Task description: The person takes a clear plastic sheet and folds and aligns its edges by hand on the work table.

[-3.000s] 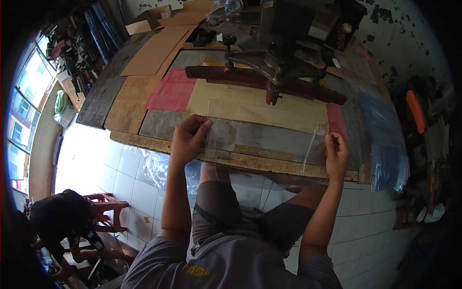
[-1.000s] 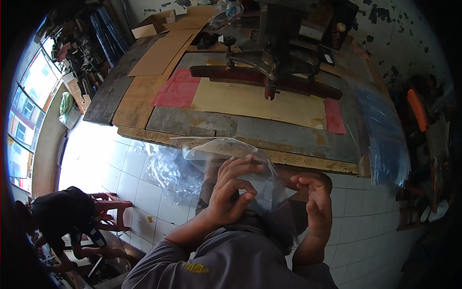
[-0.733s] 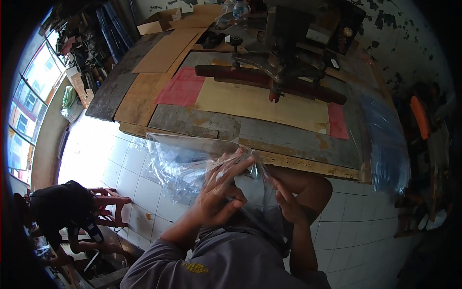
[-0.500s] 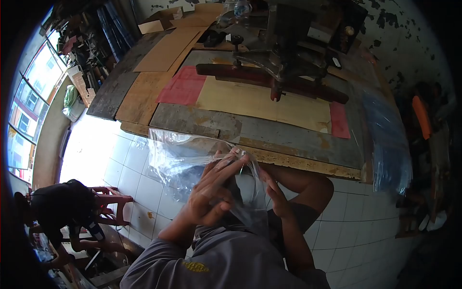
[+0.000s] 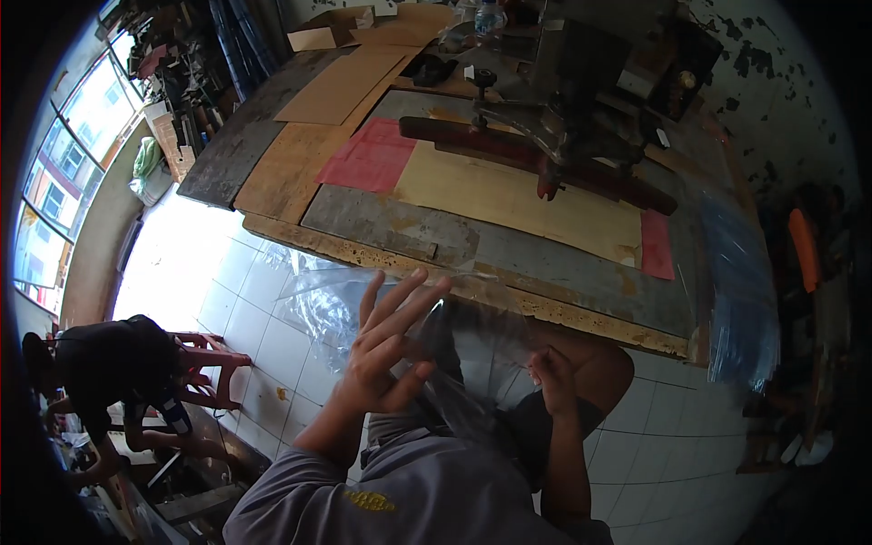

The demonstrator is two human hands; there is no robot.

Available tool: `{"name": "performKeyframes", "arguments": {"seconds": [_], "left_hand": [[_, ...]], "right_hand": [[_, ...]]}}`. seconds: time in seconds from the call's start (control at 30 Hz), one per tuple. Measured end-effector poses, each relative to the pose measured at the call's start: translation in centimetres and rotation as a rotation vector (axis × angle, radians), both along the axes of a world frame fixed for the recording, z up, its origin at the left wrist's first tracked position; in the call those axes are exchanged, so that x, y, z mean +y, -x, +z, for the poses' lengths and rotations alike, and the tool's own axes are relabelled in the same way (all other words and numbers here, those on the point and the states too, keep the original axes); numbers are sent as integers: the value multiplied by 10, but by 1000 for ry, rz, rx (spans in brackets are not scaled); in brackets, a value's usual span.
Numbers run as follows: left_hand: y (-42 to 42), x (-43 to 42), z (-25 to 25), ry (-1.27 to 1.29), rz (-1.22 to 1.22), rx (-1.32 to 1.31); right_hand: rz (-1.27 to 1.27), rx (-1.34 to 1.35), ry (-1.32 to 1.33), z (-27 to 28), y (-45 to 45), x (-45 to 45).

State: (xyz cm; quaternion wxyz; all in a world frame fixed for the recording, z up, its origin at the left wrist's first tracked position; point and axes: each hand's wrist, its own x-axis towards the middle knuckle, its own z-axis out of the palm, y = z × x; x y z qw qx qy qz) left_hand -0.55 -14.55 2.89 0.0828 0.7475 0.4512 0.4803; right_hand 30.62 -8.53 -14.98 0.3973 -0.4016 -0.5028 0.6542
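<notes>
A thin, clear plastic film [image 5: 490, 322] hangs between the hands, overlapping the brown wooden front edge of the counter [image 5: 599, 322]; its outline is hard to trace. The left hand [image 5: 389, 350] is spread open at it, inside or in front unclear. The right hand [image 5: 552, 371] curls near its side, grip impossible to tell. White-tiled floor [image 5: 658, 454] lies open to the right.

Workshop, heavy machine [image 5: 577, 68] over a worn worktable [image 5: 283, 177]; cardboard [image 5: 341, 88], bluish plastic sheets [image 5: 742, 300], flaking wall [image 5: 772, 104]
</notes>
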Motion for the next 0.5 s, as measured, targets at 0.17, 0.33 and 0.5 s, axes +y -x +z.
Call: {"name": "performKeyframes", "arguments": {"seconds": [0.17, 0.33, 0.5], "left_hand": [[-7, 15, -5, 91, -294, -242], [-14, 20, 1, 109, -402, -338], [-15, 23, 11, 34, -321, -371]], "right_hand": [[52, -123, -6, 17, -1, -10], [103, -124, 32, 14, 5, -15], [77, -105, 44, 12, 4, -15]]}}
